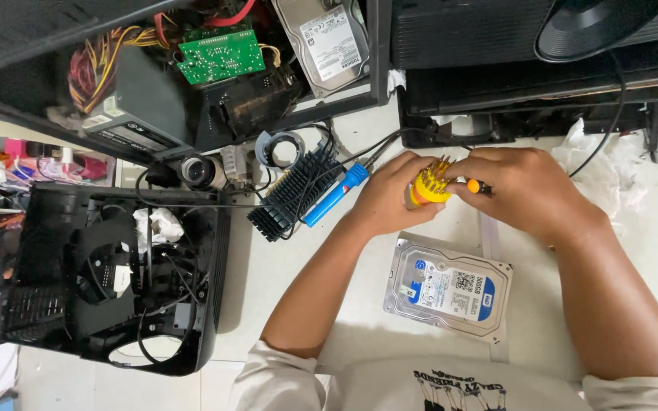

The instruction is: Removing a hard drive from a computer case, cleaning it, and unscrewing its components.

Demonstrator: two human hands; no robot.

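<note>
Across the top of the frame sits an open computer case [154, 68] with its power supply, a green board [220, 55] and a mounted drive [327, 42]; at the lower left stands a gutted black housing [108, 281], so we keep our elbows in and work only over the bare white surface [268, 266] between them. Just below our hands, in the lower middle of the frame, a hard drive [448, 286] lies flat, label up, apart from both hands; we judge it best left there, square to us. A black heatsink [292, 195] and a blue-handled tool [335, 195] lie just left of the hands, with cables trailing over them, near enough to snag a wrist. Our left hand [387, 195] is wrapped around a yellow bit holder [429, 185] at mid-frame, bits bristling upward; our right hand [523, 188] pinches a small orange-and-black piece [477, 185] at the holder's right side, touching it. Whether that piece is a driver handle or a bit we cannot tell. We would hold the holder steady and upright with the left, so no bits spill, and let the right do the fine work with thumb and forefinger, pulling or seating straight along the axis without twisting sideways.
</note>
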